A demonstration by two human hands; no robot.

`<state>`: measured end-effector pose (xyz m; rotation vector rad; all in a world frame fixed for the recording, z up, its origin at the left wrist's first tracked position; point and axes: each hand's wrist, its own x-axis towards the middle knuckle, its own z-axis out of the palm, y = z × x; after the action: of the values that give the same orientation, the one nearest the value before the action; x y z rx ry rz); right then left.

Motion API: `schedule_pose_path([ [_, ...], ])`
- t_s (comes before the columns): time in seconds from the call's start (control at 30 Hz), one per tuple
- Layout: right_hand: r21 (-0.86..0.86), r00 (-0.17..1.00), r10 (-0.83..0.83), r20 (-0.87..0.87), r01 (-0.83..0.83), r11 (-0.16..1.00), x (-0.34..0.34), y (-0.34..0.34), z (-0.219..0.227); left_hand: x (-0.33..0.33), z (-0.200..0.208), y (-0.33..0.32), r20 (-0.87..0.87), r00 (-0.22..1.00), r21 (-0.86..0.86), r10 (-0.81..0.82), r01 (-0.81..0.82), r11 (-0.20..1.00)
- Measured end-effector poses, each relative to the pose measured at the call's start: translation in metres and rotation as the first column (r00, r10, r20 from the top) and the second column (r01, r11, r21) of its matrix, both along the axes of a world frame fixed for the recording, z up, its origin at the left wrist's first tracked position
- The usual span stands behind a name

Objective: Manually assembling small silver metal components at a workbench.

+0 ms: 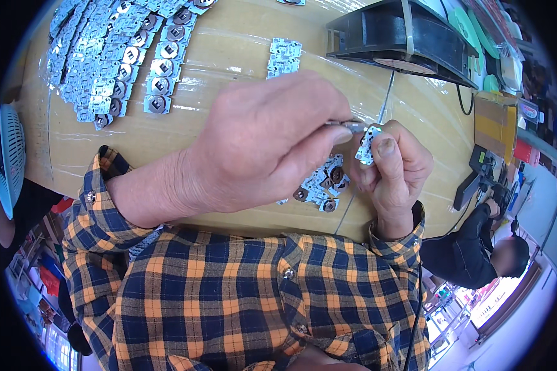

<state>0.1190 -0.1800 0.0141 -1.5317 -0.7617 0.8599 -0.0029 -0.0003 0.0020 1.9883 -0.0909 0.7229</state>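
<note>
Over the brown table (430,114), in front of the person's chest, a small circuit board (367,147) sits up in the air in the right hand (410,154). The thumb and fingers pinch it tight. The left hand (263,136) holds a thin metal tool (353,125), maybe tweezers. Its tip is at the board's top end, but it is hard to tell if they touch.

The tool could slip and scratch the board or poke the right thumb, because the tip is so close. The board could pop out if the pinch gets loose, since it is tiny. It might then drop among the loose boards (326,180) below and get mixed up.

The left arm comes in from the side, with the back of the hand up and the fingers pointing right. The right hand is bent up at the wrist, with its thumb on the board's near face.
</note>
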Motion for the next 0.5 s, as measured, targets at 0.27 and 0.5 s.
schedule_pose_path([
  [0.27, -0.045, 0.998, -0.056, -0.038, 0.054, 0.998, -0.002, 0.004, -0.001, 0.004, -0.007, 0.003, 0.062, 0.992, 0.046, -0.109, 0.106, 0.993],
  [0.5, 0.035, 0.879, 0.136, 0.458, -0.171, 0.985, 0.004, 0.009, 0.001, 0.002, 0.004, 0.009, -0.071, 0.995, -0.194, -0.074, 0.059, 0.979],
])
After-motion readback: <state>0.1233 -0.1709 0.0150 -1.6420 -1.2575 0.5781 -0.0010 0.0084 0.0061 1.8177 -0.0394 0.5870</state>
